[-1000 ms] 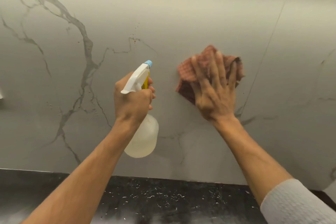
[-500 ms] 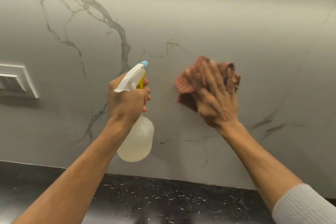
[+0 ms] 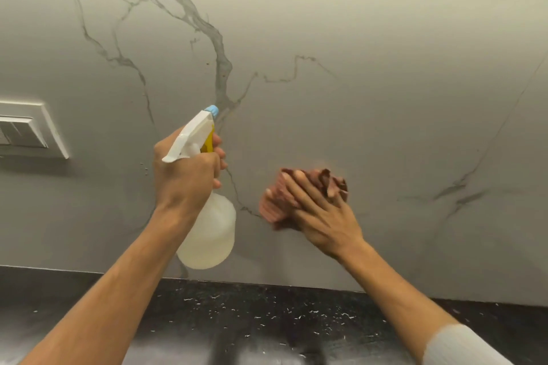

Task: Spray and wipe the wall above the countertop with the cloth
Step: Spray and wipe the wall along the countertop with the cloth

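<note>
The grey marble-veined wall (image 3: 370, 104) fills most of the view above the countertop. My left hand (image 3: 186, 175) grips a translucent spray bottle (image 3: 207, 234) by its white trigger head, blue nozzle aimed up and right at the wall. My right hand (image 3: 320, 210) presses a crumpled reddish checked cloth (image 3: 329, 182) flat against the wall, low down and to the right of the bottle. The cloth shows above and left of my fingers; part of it is hidden under my palm.
A black speckled countertop (image 3: 267, 320) runs along the bottom below the wall. A white switch plate (image 3: 26, 130) is set on the wall at the left edge. A thin vertical seam in the wall panel runs at the far right.
My right hand has slid the cloth down the wall and slightly left. The view has shifted left, bringing the switch plate in. The spray bottle stays held in my left hand.
</note>
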`<control>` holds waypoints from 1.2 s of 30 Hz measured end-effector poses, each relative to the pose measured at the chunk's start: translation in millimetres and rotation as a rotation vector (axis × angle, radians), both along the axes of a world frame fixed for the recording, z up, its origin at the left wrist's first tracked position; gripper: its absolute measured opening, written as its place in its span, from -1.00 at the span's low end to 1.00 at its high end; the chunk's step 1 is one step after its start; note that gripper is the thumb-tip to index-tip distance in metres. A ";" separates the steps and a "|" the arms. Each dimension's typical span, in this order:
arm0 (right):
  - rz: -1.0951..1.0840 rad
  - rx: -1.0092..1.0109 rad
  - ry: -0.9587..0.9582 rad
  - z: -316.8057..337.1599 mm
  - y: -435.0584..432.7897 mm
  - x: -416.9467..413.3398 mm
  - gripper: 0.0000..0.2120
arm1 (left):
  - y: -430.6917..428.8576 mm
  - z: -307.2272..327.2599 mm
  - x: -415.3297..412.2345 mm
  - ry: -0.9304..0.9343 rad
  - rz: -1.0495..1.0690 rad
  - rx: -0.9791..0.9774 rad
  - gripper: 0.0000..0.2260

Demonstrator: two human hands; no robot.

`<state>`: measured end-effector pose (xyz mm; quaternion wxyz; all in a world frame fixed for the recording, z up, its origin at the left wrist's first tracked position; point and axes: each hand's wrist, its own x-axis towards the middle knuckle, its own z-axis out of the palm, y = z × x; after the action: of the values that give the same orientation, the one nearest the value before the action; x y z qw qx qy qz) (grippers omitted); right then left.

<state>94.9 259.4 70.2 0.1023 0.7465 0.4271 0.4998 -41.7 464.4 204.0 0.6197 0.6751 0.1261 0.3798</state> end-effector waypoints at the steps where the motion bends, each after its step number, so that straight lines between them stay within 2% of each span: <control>1: -0.014 -0.035 -0.008 -3.0 -17.9 1.3 -0.36 | 3.3 -2.7 -2.9 0.014 -0.012 0.006 -0.71; 3: 0.018 0.049 -0.036 24.2 -38.2 10.7 -0.47 | 11.2 -6.9 -8.3 0.031 -0.028 0.007 -0.70; 8: 0.000 0.698 -0.161 171.8 15.3 25.2 -0.59 | 25.6 -12.7 -18.0 0.042 -0.024 0.010 -0.69; 11: 0.012 0.811 -0.249 220.3 72.0 22.6 -0.60 | 29.9 -15.7 -16.4 0.038 -0.018 0.022 -0.70; 14: 0.128 0.657 -0.230 200.8 102.5 11.7 -0.59 | 32.2 -17.4 -12.0 0.024 0.002 0.013 -0.68; 17: 0.126 0.246 -0.085 99.5 91.6 -6.7 -0.53 | 36.4 -21.8 -7.6 0.019 0.008 -0.006 -0.67; 19: 0.035 0.098 -0.057 49.4 63.2 -14.6 -0.56 | 39.9 -25.3 -8.5 0.026 -0.009 -0.001 -0.67; 22: 0.017 0.185 -0.073 63.8 40.0 -0.3 -0.51 | 46.5 -25.7 -12.7 0.031 -0.031 0.006 -0.68; 25: 0.007 0.534 -0.120 146.0 62.9 15.0 -0.59 | 51.9 -20.7 -13.3 0.024 -0.026 -0.014 -0.69; 27: 0.034 0.653 -0.202 194.9 91.7 12.8 -0.61 | 52.7 -16.0 -9.7 0.030 -0.020 -0.022 -0.71; 30: 0.101 0.625 -0.250 234.2 134.7 2.6 -0.61 | 54.0 -10.7 -3.8 0.025 -0.007 -0.018 -0.72; 32: 0.137 0.564 -0.264 236.6 153.7 -0.5 -0.61 | 56.1 -9.4 -1.2 0.015 0.005 -0.022 -0.71; 34: 0.203 0.401 -0.243 214.9 160.8 -1.4 -0.60 | 59.6 -9.6 -0.5 0.003 0.040 -0.033 -0.71; 36: 0.251 0.220 -0.170 165.5 152.5 -4.0 -0.57 | 64.8 -11.9 -1.3 -0.010 0.083 -0.058 -0.72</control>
<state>90.9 412.0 235.8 -0.0075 0.6490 0.4495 0.6138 -43.0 529.3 192.1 0.6234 0.6492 0.1620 0.4046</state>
